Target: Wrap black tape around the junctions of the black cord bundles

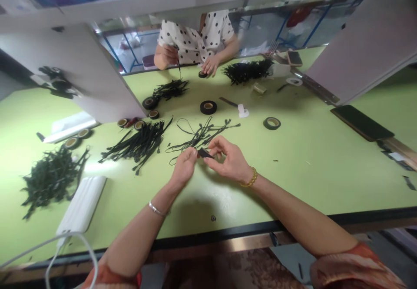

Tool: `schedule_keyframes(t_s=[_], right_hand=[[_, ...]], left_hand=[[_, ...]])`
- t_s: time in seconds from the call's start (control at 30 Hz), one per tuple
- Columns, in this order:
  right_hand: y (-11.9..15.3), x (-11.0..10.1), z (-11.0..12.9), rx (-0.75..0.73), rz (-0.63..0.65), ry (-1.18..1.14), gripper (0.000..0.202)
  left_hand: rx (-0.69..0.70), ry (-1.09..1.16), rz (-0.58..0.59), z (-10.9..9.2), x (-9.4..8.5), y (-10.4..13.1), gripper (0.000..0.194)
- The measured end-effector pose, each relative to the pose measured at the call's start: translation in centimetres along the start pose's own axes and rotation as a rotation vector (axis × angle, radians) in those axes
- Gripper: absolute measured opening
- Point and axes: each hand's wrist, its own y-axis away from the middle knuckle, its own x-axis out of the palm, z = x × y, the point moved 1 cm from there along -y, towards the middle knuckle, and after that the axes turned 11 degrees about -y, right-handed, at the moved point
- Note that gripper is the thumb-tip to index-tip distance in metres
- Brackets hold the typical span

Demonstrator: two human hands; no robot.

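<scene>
Over the green table, my left hand (185,165) is closed, thumb and fingers pinched at the left end of a small black strip (205,153). My right hand (228,161) has its thumb and fingertips closed on the strip's right side. Just beyond both hands lie loose thin black cords (198,137). A dense bundle of black cords (140,143) is to the left of them. Farther forward are a black tape roll (208,107) and, to the right, another dark roll (272,123).
Across the table (293,184) a person in a dotted top (195,41) works near more black cord piles. A white power bank (81,204) with a cable lies front left, beside a dark cord heap (52,178). A phone (362,122) lies right. Upright panels stand on both sides.
</scene>
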Motion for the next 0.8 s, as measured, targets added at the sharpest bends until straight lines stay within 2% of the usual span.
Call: schedule_keyframes(t_s=[0.1,0.2,0.3,0.37,0.43,0.47,0.53,0.6,0.67,0.8], right_hand=[[-0.1,0.1,-0.5,0.055,0.088,0.001,0.021],[-0.2,0.1,-0.8,0.063,0.112,-0.045,0.021],[-0.2,-0.3,-0.4,-0.062,-0.037,0.043,0.016],[-0.3,-0.8,0.1,-0.198,-0.193,0.201,0.013],[-0.5,-1.3,0.6,-0.250,-0.249,0.364,0.011],[-0.8,-1.5,0.7,-0.217,-0.220,0.422,0.011],[-1.2,-1.9,0.6,-0.051,-0.082,0.474,0.013],[-1.5,-2.0,0.3,0.153,0.073,0.456,0.016],[-1.7,-1.9,0.0,0.295,0.178,0.394,0.020],[-1.5,-1.2,-0.7,0.409,0.229,0.211,0.011]], left_hand=[[-0.097,0.189,0.006,-0.2,-0.3,-0.2,0.041],[-0.071,0.172,0.007,-0.7,-0.8,-0.3,0.042],[0.073,-0.028,-0.017,-1.1,-1.4,-0.2,0.038],[0.168,-0.218,-0.038,-1.2,-1.6,0.0,0.035],[0.278,-0.433,-0.049,-1.3,-1.5,0.3,0.033],[0.350,-0.545,-0.047,-1.3,-1.5,0.4,0.033],[0.516,-0.755,-0.042,-1.3,-1.2,0.8,0.035],[0.673,-0.923,-0.050,-1.4,-1.0,1.1,0.037],[0.798,-1.032,-0.069,-1.4,-0.8,1.3,0.037],[0.941,-1.105,-0.075,-1.4,-0.3,1.6,0.033]])
